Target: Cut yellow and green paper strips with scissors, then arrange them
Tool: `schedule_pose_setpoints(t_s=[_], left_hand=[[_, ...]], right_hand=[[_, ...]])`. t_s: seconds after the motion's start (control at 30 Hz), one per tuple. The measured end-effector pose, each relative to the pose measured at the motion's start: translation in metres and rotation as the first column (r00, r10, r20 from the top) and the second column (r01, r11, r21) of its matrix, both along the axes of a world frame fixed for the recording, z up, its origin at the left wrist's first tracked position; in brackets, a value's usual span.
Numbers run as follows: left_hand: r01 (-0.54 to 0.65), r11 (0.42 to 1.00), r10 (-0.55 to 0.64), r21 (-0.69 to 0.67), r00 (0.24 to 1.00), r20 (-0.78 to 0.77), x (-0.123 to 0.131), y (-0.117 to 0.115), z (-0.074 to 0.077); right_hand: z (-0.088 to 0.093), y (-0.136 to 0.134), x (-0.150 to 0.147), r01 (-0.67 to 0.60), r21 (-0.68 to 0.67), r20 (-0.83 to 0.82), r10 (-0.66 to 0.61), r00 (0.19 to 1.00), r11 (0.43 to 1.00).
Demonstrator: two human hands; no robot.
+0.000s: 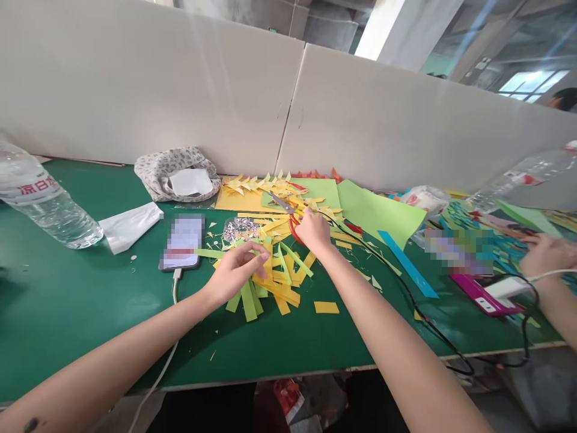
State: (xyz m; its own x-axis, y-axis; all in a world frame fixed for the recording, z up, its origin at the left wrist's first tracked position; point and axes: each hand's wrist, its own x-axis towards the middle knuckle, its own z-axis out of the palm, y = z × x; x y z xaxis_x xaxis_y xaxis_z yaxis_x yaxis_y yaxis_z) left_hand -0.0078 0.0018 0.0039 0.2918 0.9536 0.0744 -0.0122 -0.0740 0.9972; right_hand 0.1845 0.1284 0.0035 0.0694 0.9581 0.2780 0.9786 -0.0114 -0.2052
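Observation:
My right hand (313, 230) grips a pair of scissors (283, 203) with orange handles, over a heap of yellow paper pieces at the back of the table. The blades point to the far left and look parted. My left hand (241, 264) hovers over yellow paper strips (283, 291) and green paper strips (249, 300), its fingers loosely curled and apart. A light green strip (210, 254) pokes out to the left of this hand; whether the fingers touch it, I cannot tell. Behind the scissors lie folded yellow paper chains (256, 184) with pointed edges.
A charging phone (183, 240), a water bottle (49, 198) and a patterned cloth pouch (155, 171) are on the left. Green paper sheet (378, 207), blue strip (408, 264), black cable (399, 279) and magenta power bank (480, 294) lie right, near another person's hand (547, 258).

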Motion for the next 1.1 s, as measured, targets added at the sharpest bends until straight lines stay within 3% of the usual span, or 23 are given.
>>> schedule_pose_setpoints(t_s=[0.2,0.37,0.43,0.53,0.57,0.63,0.83,0.97,1.1], left_hand=[[0.126,0.976,-0.101,-0.177,0.984,0.147,0.003,0.001,0.000],[0.208,0.932,-0.147,-0.297,0.965,0.215,0.005,-0.001,0.003],[0.229,0.916,-0.143,-0.329,0.953,0.266,0.005,-0.002,0.005],[0.272,0.893,-0.146,-0.357,0.928,0.343,0.004,-0.003,0.007],[0.281,0.890,-0.146,-0.361,0.922,0.358,0.004,-0.003,0.007],[0.276,0.892,-0.140,-0.357,0.921,0.364,0.003,-0.002,0.006],[0.256,0.914,-0.150,-0.315,0.934,0.325,0.000,0.000,0.000],[0.303,0.903,-0.200,-0.304,0.923,0.328,0.000,0.001,-0.001],[0.316,0.902,-0.212,-0.293,0.918,0.336,0.002,0.001,0.000]], right_hand=[[0.023,-0.018,-0.003,-0.041,0.037,-0.188,0.047,0.981,0.998],[0.039,-0.038,-0.017,-0.159,0.072,-0.547,0.172,0.819,0.985],[0.040,-0.049,-0.024,-0.248,0.050,-0.720,0.207,0.663,0.968],[0.040,-0.070,-0.036,-0.412,0.049,-0.933,0.189,0.306,0.910],[0.041,-0.077,-0.039,-0.457,0.056,-0.959,0.175,0.223,0.888],[0.045,-0.092,-0.044,-0.504,0.029,-0.983,0.115,0.141,0.863],[0.058,-0.121,-0.040,-0.536,-0.048,-0.996,-0.001,0.087,0.843],[0.053,-0.134,-0.031,-0.539,-0.083,-0.996,-0.056,0.066,0.839],[0.043,-0.140,-0.022,-0.495,-0.096,-0.993,-0.051,0.104,0.863]])
